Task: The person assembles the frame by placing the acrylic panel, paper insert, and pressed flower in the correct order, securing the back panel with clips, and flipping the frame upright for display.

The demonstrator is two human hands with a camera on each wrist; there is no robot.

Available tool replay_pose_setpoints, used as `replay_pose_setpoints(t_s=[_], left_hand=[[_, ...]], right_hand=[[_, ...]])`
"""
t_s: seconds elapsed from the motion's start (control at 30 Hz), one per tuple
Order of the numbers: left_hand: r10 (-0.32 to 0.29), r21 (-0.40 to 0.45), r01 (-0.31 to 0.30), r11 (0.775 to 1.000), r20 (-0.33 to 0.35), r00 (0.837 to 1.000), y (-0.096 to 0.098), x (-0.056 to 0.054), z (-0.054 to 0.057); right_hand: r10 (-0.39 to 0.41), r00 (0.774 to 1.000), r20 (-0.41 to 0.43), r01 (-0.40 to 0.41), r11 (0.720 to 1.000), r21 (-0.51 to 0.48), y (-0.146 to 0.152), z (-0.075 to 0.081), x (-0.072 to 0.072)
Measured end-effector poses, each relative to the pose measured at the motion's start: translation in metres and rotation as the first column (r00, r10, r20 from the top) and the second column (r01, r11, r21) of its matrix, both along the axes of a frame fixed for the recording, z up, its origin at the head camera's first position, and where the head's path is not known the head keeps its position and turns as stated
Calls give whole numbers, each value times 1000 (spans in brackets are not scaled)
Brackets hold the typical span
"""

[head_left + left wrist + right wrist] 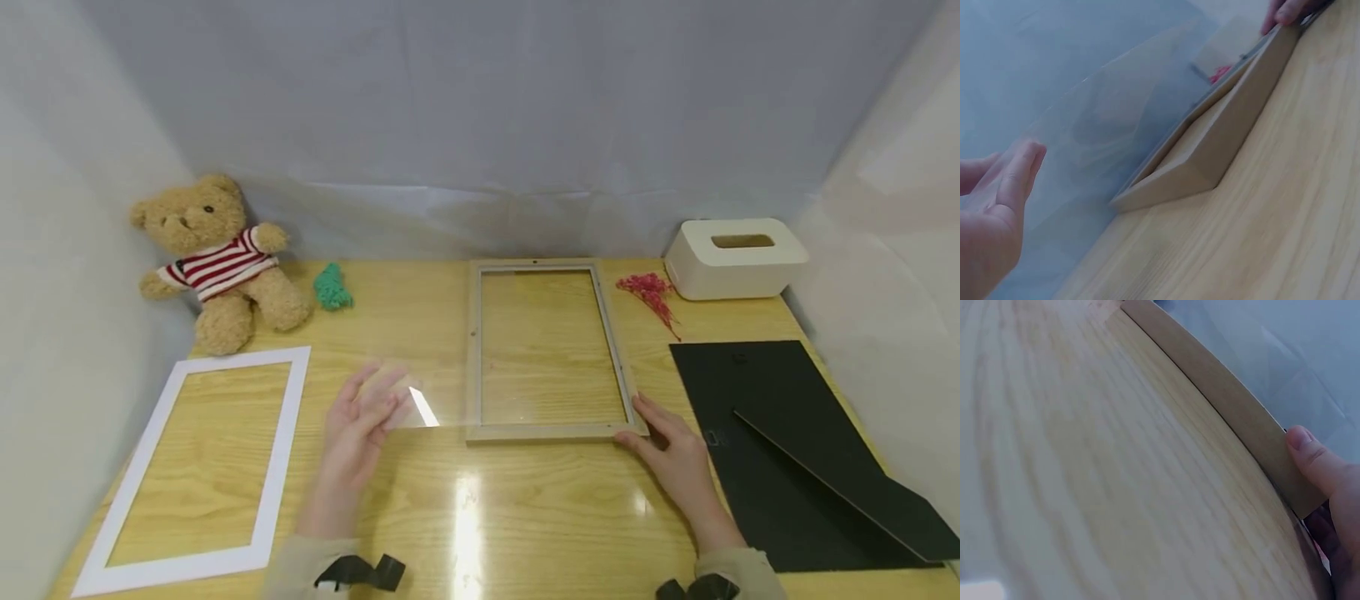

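Observation:
My left hand (363, 421) pinches a clear sheet (1110, 119) between thumb and fingers by its left side. A bright reflection shows on the sheet in the head view, and it slants up over the frame in the left wrist view. The wooden picture frame (551, 432) lies on the table with its inner ledge facing up. At its near right corner my right hand (675, 450) grips the wood, with the thumb (1307, 447) on the near side and the fingers round the right side.
A white mat border (277, 467) lies at left, below a teddy bear (225, 267) and a green clump (332, 287). Pink dried flowers (648, 292) and a white tissue box (738, 279) stand behind a black backboard (757, 375) with its stand raised, at right.

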State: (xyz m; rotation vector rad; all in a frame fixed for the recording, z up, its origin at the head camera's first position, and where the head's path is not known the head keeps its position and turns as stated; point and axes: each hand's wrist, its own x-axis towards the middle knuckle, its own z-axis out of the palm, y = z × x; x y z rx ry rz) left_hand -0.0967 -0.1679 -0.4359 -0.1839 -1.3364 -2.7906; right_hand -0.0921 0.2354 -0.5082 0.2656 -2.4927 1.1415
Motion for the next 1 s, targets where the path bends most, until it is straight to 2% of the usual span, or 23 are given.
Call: replay_pose_setpoints(t_s=[0.1,0.27,0.47,0.67,0.87,1.0], left_hand=[[-2,-74,6,997,58,998,21,-6,-2],[-44,-155,61,986,113,993,48,-16,-8],[-99,-113,116,987,142,985,74,-24,-10],[-136,-61,143,988,100,986,91,-31,-10],[-114,-2,115,993,122,986,106,-41,-8],[-120,32,117,993,124,985,112,-46,-10]], right_hand=[[3,1000,16,-3,1000,1,1,2,0],[0,999,47,0,1000,0,0,3,0],[-1,999,52,2,1000,-7,-1,5,1],[0,998,70,1,1000,-7,0,5,1],[-14,993,114,14,1000,0,1,6,2],[-20,991,129,19,1000,8,1,6,1]])
